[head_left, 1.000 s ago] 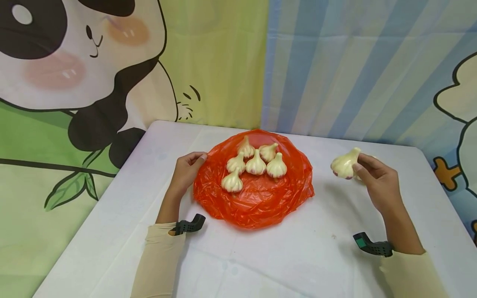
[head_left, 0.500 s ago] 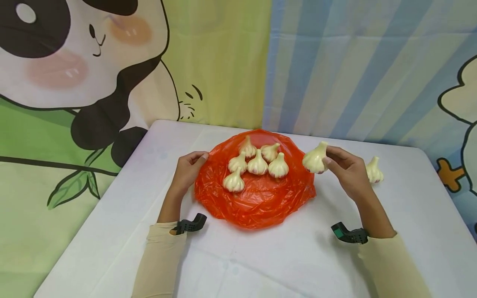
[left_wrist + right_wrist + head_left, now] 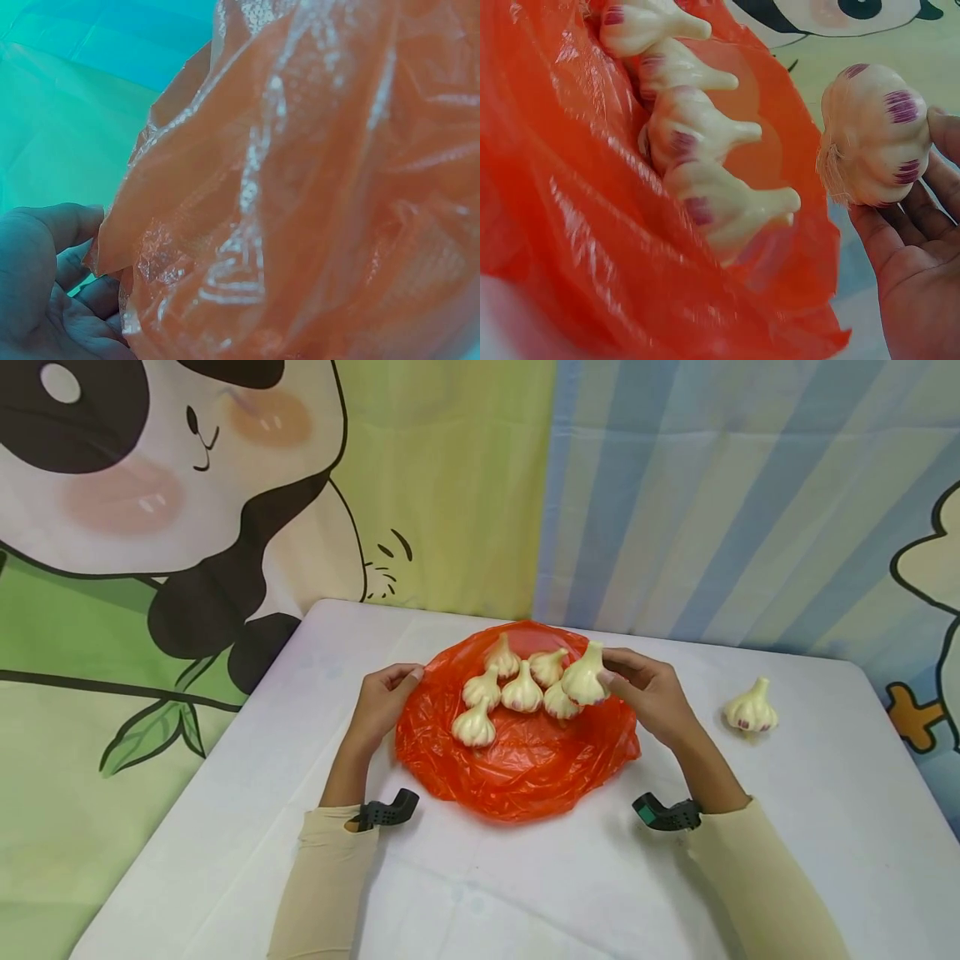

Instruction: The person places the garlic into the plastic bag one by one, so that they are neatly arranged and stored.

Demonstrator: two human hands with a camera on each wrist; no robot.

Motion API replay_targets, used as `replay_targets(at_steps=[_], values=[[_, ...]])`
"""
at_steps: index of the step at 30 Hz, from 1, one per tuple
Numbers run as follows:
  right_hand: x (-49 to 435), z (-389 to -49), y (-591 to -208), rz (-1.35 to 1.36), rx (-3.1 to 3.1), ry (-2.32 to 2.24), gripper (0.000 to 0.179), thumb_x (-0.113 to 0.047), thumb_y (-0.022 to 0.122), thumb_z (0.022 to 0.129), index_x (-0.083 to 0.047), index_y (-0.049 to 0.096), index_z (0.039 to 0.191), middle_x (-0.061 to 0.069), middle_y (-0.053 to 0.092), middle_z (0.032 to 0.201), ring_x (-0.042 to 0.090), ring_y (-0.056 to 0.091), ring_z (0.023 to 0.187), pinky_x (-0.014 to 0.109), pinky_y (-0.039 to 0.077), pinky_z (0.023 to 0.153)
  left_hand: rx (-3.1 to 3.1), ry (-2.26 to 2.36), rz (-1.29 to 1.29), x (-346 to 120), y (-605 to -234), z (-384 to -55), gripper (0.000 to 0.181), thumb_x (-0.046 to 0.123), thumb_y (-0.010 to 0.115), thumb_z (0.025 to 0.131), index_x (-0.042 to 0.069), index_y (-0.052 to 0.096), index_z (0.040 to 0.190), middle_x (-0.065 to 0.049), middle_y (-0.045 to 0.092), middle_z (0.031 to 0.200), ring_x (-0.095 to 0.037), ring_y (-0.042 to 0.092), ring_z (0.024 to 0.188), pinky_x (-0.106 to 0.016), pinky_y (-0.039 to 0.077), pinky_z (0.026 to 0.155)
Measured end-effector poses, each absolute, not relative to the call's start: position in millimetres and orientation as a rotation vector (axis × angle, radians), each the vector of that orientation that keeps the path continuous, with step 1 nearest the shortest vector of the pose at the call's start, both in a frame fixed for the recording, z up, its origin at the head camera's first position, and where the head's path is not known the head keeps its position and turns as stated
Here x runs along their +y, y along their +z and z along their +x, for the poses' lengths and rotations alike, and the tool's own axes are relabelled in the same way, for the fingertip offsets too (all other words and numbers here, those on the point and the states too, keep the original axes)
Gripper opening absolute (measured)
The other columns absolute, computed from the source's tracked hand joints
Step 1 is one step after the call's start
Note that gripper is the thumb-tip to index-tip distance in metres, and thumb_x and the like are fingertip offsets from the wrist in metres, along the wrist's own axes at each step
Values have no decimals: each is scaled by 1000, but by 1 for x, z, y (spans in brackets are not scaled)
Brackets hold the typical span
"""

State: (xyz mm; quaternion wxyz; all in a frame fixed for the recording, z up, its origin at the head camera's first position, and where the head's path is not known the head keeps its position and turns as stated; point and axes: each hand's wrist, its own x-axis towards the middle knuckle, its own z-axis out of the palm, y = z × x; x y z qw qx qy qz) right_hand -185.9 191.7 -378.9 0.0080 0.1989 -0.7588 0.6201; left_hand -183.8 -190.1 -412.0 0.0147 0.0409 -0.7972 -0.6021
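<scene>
A red plastic bag (image 3: 517, 777) lies spread open on the table with several garlic bulbs (image 3: 521, 692) inside. My left hand (image 3: 381, 700) pinches the bag's left edge; up close, the left wrist view has its thumb (image 3: 71, 225) at the crinkled rim. In my right hand (image 3: 651, 692) is another garlic bulb (image 3: 587, 675), held by thumb and fingers over the bag's right side. From the right wrist this held bulb (image 3: 877, 135) shows purple streaks and root hairs, apart from the bulbs in the bag. One loose garlic bulb (image 3: 752, 708) sits on the table to the right.
The white table (image 3: 480, 893) reaches back to a printed cloth backdrop (image 3: 450, 485) with a panda on it. A dark wrist camera (image 3: 388, 810) is strapped to the left wrist, and a similar camera (image 3: 667, 812) to the right.
My right hand has carried its garlic bulb leftward from the table's right side to over the bag. The loose bulb behind it has come into full view. My left hand keeps its place.
</scene>
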Motion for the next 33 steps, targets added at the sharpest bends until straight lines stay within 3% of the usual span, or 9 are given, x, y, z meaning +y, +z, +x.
replay_targets(at_steps=[10, 18, 26, 33], values=[[159, -199, -386, 722, -2447, 1970, 39, -9, 61, 96, 4, 56, 133, 18, 58, 129, 25, 58, 115, 25, 50, 89, -2494, -1865, 137, -190, -412, -184, 37, 38, 59, 97, 9, 68, 118, -6, 67, 110, -22, 61, 99, -30, 53, 85], [134, -200, -396, 789, -2544, 1946, 38, -13, 65, 94, 1, 60, 129, 14, 61, 124, 26, 64, 101, 34, 56, 79, -2490, -1876, 140, -191, -412, -184, 35, 35, 59, 97, 9, 68, 118, -6, 67, 109, -21, 61, 99, -30, 53, 85], [121, -198, -407, 899, -2566, 2007, 41, -9, 66, 93, 3, 57, 131, 16, 57, 131, 30, 56, 119, 32, 52, 87, -2486, -1882, 127, -190, -413, -184, 36, 37, 60, 97, 9, 68, 118, -6, 67, 109, -21, 62, 99, -30, 53, 85], [117, -192, -414, 948, -2561, 2036, 37, -9, 65, 94, 1, 59, 129, 13, 61, 125, 27, 61, 107, 32, 54, 83, -2463, -1874, 97, -190, -415, -185, 34, 34, 61, 96, 7, 69, 116, -7, 68, 107, -21, 63, 98, -29, 52, 83]])
